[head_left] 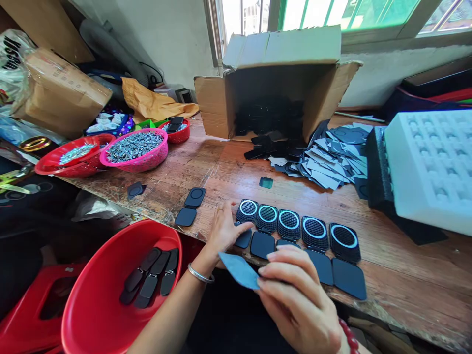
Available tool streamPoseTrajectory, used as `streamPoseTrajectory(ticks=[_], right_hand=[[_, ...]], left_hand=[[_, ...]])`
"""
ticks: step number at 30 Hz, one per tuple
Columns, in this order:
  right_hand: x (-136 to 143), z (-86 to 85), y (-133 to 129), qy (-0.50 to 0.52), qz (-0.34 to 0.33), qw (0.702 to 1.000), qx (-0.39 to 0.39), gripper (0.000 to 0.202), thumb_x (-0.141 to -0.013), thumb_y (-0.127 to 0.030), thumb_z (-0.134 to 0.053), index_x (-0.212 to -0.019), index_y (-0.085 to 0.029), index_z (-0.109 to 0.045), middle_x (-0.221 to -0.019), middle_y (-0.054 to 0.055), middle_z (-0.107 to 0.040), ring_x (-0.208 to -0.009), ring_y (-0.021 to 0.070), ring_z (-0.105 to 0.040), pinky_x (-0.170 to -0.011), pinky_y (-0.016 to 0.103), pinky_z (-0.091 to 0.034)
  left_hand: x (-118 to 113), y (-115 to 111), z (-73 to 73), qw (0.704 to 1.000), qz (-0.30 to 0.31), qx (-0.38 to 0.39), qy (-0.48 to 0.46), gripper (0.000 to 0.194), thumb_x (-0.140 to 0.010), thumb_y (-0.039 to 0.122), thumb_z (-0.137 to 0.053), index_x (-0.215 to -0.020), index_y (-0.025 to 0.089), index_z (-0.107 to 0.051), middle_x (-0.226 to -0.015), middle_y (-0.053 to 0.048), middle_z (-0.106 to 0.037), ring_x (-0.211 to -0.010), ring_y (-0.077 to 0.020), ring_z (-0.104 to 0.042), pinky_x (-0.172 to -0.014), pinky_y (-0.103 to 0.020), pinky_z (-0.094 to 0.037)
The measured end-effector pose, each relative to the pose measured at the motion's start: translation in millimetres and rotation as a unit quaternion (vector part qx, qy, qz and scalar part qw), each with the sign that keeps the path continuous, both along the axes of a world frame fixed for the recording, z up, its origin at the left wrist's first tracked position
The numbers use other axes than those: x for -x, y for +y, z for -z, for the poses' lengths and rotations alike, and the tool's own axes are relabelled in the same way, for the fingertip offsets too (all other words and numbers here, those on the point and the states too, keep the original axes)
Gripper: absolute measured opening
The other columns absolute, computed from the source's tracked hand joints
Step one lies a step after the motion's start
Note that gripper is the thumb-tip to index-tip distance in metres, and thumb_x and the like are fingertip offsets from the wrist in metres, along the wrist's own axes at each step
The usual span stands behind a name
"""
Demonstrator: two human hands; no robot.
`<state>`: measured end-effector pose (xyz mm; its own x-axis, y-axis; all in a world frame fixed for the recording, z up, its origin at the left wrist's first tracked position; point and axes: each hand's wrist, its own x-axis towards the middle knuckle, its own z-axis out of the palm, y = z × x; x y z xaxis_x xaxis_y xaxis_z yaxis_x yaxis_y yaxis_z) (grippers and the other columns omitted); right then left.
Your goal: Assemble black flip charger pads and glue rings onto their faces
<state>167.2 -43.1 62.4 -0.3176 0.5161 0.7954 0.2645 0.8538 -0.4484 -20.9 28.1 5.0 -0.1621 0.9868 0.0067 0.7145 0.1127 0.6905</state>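
Observation:
My right hand [295, 295] pinches a thin blue-grey sheet [239, 271] by its right end, above the table's front edge. Spread fingers of my left hand [225, 228] rest at the left side of the leftmost hinged black charger-like unit [247, 210], the thumb reaching over its lower panel [243, 237]. Several similar units lie unfolded in a row, each with a white ring on a meshed upper panel [288, 224] and a plain dark lower panel [262, 244]. My right hand partly hides the middle lower panels. Left of the row lies another unfolded unit [194, 196] with a dark ring-marked face.
A pile of grey and black sheets [332, 157] spills before an open cardboard box [212, 105]. White foam [435, 172] stands right. Baskets of small metal parts [136, 147] sit back left. A red tub [92, 295] below holds folding black pieces [149, 285]. A small dark-green square [266, 183] lies mid-table.

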Motion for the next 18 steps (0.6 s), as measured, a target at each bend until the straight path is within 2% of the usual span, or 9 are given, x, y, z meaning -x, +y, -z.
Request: streamPoseTrajectory(ticks=[2,4,7,9,13,15,18], right_hand=[[-1,1.0,7,0.038,0.024,0.997,0.063,0.015,-0.085,-0.005,-0.065,-0.088,-0.019,-0.067,-0.089,0.006,-0.070,-0.097,0.0203,-0.063,-0.087,0.037,-0.054],[-1,7.0,19,0.086,0.051,0.980,0.171,0.009,-0.085,-0.012,-0.068,-0.083,-0.021,-0.067,-0.091,0.005,-0.068,-0.092,0.0189,-0.063,-0.082,0.034,-0.053],[-3,19.9,39,0.177,0.069,0.916,0.354,0.011,-0.081,-0.026,-0.075,-0.074,-0.022,-0.067,-0.093,0.003,-0.067,-0.088,0.0173,-0.063,-0.079,0.031,-0.050],[-4,25.9,51,0.237,0.062,0.861,0.446,0.017,-0.076,-0.034,-0.080,-0.071,-0.022,-0.069,-0.091,0.003,-0.067,-0.090,0.0178,-0.061,-0.079,0.031,-0.049],[-1,26.0,69,0.298,0.052,0.778,0.551,0.026,-0.061,-0.041,-0.088,-0.065,-0.021,-0.072,-0.090,0.003,-0.067,-0.090,0.0179,-0.059,-0.081,0.030,-0.046],[3,23.7,74,0.315,0.044,0.747,0.584,0.030,-0.055,-0.042,-0.092,-0.064,-0.021,-0.073,-0.091,0.003,-0.068,-0.089,0.0174,-0.058,-0.079,0.029,-0.047],[11,22.5,79,0.329,0.034,0.706,0.626,0.034,-0.047,-0.041,-0.095,-0.064,-0.020,-0.074,-0.091,0.004,-0.069,-0.086,0.0159,-0.058,-0.074,0.026,-0.048]], left_hand=[[0,-3,-0.2,0.999,0.040,-0.007,-0.001,0.076,-0.070,0.034,-0.082,-0.134,0.020,-0.044,-0.122,-0.012,-0.060,-0.115,-0.0311,-0.056,-0.098,-0.045,-0.043],[0,-4,-1.4,0.998,0.042,0.004,-0.050,0.080,-0.069,0.031,-0.082,-0.138,0.020,-0.042,-0.128,-0.014,-0.060,-0.118,-0.0321,-0.056,-0.102,-0.046,-0.041],[8,1,-2.2,0.989,-0.006,0.042,-0.144,0.084,-0.064,0.020,-0.081,-0.138,0.019,-0.043,-0.126,-0.015,-0.062,-0.116,-0.0325,-0.057,-0.103,-0.047,-0.039],[20,5,-2.5,0.980,-0.026,0.063,-0.187,0.075,-0.061,0.016,-0.078,-0.130,0.017,-0.050,-0.115,-0.012,-0.067,-0.108,-0.0300,-0.061,-0.098,-0.043,-0.043],[40,0,-9.5,0.951,-0.003,0.110,-0.288,0.038,-0.068,0.030,-0.072,-0.102,0.016,-0.064,-0.088,-0.005,-0.070,-0.081,-0.0204,-0.065,-0.077,-0.032,-0.051],[44,-10,-16.2,0.928,0.007,0.131,-0.348,0.036,-0.070,0.039,-0.069,-0.096,0.016,-0.065,-0.085,-0.003,-0.069,-0.073,-0.0164,-0.063,-0.070,-0.028,-0.051],[41,-26,-25.7,0.869,0.002,0.176,-0.463,0.039,-0.063,0.042,-0.076,-0.089,0.017,-0.064,-0.077,0.000,-0.066,-0.064,-0.0113,-0.058,-0.062,-0.023,-0.047]])
